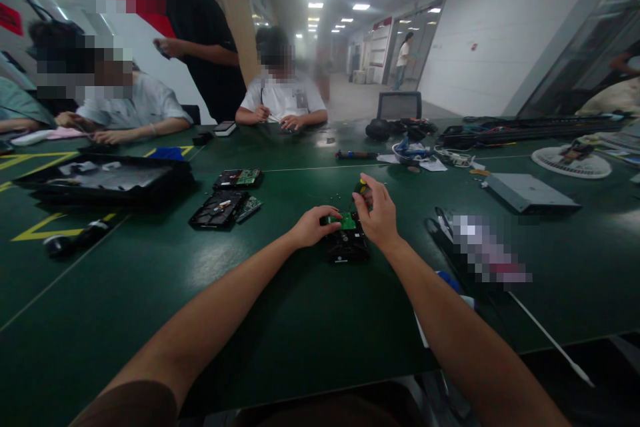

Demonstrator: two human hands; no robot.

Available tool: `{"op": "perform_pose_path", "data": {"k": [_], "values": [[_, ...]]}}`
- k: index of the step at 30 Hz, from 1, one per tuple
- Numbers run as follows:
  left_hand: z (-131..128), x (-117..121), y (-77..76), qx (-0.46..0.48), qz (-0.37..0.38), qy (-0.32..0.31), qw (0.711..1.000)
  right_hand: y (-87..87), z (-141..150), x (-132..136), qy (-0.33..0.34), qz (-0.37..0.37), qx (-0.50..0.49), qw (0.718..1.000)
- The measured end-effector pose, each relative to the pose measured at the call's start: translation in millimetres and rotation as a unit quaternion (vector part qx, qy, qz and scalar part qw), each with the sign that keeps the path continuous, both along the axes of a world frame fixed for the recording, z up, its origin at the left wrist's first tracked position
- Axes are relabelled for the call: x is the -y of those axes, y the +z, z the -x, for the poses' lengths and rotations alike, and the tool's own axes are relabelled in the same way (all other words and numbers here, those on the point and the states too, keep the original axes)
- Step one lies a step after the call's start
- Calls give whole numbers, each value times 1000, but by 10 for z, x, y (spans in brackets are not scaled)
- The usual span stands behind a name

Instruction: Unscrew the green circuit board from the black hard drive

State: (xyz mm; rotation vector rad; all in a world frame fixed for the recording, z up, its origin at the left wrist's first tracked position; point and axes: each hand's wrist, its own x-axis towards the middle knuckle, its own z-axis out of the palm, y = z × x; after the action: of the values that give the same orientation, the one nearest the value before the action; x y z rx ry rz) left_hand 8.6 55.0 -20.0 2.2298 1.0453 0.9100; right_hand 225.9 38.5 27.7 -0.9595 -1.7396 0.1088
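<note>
Bare forearms (215, 310) are stretched in the head view towards a black drive (347, 251), laid flat on the green table (260, 340) between the hands. A yellow-and-green screwdriver (363, 185) is pinched in the right hand (381, 219), its shaft angled down towards the green circuit board (347, 221) on the drive. The fingers of the left hand (311, 229) are bent, with their tips at the board's left edge; whether it is gripped cannot be told. Screwdriver work at the board seems to be in hand; for this, a steady drive and a well-seated tip are judged to be needed. To the left, two more drives, a loose board (249, 209) and a black tray (117, 197) are set out; a metal box (531, 192) is placed to the right. Beyond, a seated person (284, 95), a chair (400, 105) and a lamp-lit corridor (345, 95) are seen.
</note>
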Motion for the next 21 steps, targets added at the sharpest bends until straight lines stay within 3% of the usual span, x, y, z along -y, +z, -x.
{"op": "perform_pose_path", "data": {"k": [6, 16, 21], "values": [[-8, 1, 14, 10, 7, -6, 1000, 41, 77, 75, 123, 123, -134, 976], [-3, -6, 11, 31, 14, -13, 999, 85, 113, 42, 197, 206, -221, 933], [9, 9, 33, 17, 16, -13, 1000, 98, 108, 28, 240, 259, -278, 893]]}}
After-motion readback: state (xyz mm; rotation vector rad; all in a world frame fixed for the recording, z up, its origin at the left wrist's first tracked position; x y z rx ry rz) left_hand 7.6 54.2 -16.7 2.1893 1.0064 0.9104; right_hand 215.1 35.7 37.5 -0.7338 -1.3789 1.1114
